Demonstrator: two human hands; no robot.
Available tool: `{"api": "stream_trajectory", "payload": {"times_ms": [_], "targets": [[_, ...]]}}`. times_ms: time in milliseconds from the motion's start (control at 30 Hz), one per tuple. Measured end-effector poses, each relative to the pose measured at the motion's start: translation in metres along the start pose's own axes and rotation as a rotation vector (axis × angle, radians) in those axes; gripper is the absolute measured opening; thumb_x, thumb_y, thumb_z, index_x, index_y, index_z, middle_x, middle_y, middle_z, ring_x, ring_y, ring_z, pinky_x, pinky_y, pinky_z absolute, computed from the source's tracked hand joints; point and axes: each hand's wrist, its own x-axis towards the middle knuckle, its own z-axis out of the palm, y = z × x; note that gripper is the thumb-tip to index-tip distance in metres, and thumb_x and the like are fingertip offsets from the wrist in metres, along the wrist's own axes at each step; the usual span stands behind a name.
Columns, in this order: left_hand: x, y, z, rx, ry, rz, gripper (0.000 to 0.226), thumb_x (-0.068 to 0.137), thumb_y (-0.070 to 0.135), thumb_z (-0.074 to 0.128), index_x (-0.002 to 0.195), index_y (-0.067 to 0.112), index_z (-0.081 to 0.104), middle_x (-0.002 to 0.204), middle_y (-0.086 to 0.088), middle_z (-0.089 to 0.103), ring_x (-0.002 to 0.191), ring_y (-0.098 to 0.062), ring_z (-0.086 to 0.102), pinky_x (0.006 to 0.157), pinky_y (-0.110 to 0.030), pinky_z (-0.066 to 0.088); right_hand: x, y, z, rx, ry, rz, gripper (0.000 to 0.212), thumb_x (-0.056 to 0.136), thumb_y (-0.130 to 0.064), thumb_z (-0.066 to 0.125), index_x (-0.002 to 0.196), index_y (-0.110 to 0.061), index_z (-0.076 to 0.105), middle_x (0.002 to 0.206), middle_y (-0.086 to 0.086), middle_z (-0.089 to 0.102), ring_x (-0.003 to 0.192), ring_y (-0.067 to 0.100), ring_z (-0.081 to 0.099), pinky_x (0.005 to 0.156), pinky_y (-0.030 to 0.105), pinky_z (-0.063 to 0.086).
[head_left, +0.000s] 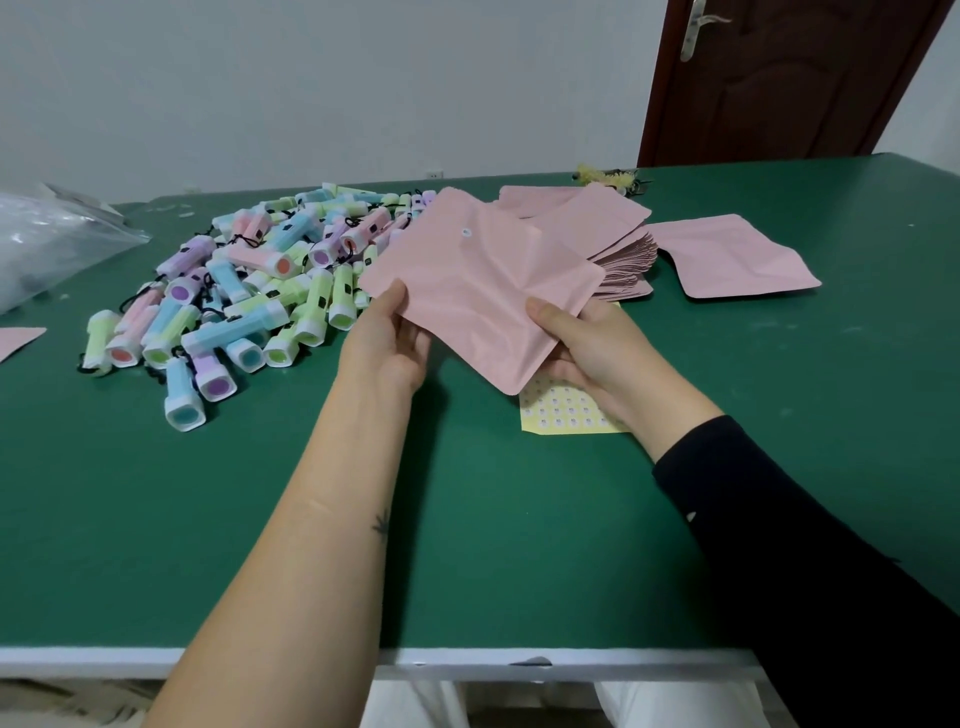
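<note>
Green felt tabletop (467, 519) against a pale wall, brown door behind to the right. Held just above the felt, between the two hands: one flat pink foil pouch (483, 291), tilted, with a small round dot near its top. Left hand (384, 348) pinching the pouch's left edge, thumb on top, fingers underneath. Right hand (587, 348) gripping the lower right edge the same way. Hands well apart, joined only by the pouch.

Looks very light, thin and limp, creased across the middle, probably slick to the touch. Little risk of breaking, more of crumpling or sliding out. Best taken at an edge or corner, thumb over and fingers under, as now.

Counted:
- One pouch in hand.
- Beyond the right hand, a thick stack of matching pink pouches (623, 260), too many to count.
- One loose pink pouch (737, 257) farther out to the right of that hand.
- One yellow sticker sheet (561, 415) under the right wrist.
- Beyond and left of the left hand, a heap of pastel plastic mini torches (249, 291), several dozen, not countable exactly.
- Far out to the left, one clear plastic bag (52, 244).
</note>
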Motion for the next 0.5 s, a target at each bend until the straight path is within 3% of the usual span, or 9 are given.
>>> {"api": "stream_trajectory", "payload": {"times_ms": [133, 233, 400, 500], "targets": [[-0.004, -0.001, 0.002, 0.05, -0.104, -0.064, 0.012, 0.089, 0.007, 0.069, 0.101, 0.007, 0.065, 0.087, -0.006, 0.074, 0.082, -0.02, 0.072, 0.075, -0.035, 0.061, 0.0, 0.0, -0.001, -0.043, 0.015, -0.01, 0.019, 0.095, -0.021, 0.062, 0.112, -0.014, 0.063, 0.112, 0.006, 0.071, 0.101, 0.024, 0.069, 0.078, 0.043, 0.06], [-0.011, -0.01, 0.006, 0.156, -0.179, -0.11, 0.016, 0.087, 0.003, 0.069, 0.102, 0.007, 0.066, 0.094, -0.011, 0.076, 0.087, -0.025, 0.074, 0.075, -0.042, 0.061, 0.0, 0.001, 0.001, -0.059, -0.004, 0.005, 0.012, 0.095, -0.024, 0.062, 0.107, -0.022, 0.061, 0.113, 0.001, 0.071, 0.104, 0.02, 0.068, 0.085, 0.044, 0.058], [-0.014, -0.017, 0.012, 0.164, -0.178, -0.109, 0.028, 0.089, -0.003, 0.065, 0.116, 0.003, 0.064, 0.112, -0.014, 0.071, 0.104, -0.029, 0.069, 0.092, -0.047, 0.055, -0.001, 0.001, 0.003, -0.045, -0.014, -0.003, 0.01, 0.094, -0.02, 0.063, 0.103, -0.024, 0.062, 0.109, -0.003, 0.072, 0.102, 0.016, 0.069, 0.089, 0.044, 0.057], [-0.012, -0.012, 0.008, 0.127, -0.171, -0.106, 0.019, 0.089, -0.005, 0.064, 0.107, 0.001, 0.064, 0.096, -0.015, 0.074, 0.097, -0.029, 0.071, 0.087, -0.048, 0.057, -0.001, -0.001, 0.002, -0.107, -0.008, 0.001, 0.011, 0.094, -0.021, 0.064, 0.105, -0.023, 0.063, 0.113, 0.001, 0.071, 0.106, 0.021, 0.067, 0.093, 0.05, 0.054]]}}
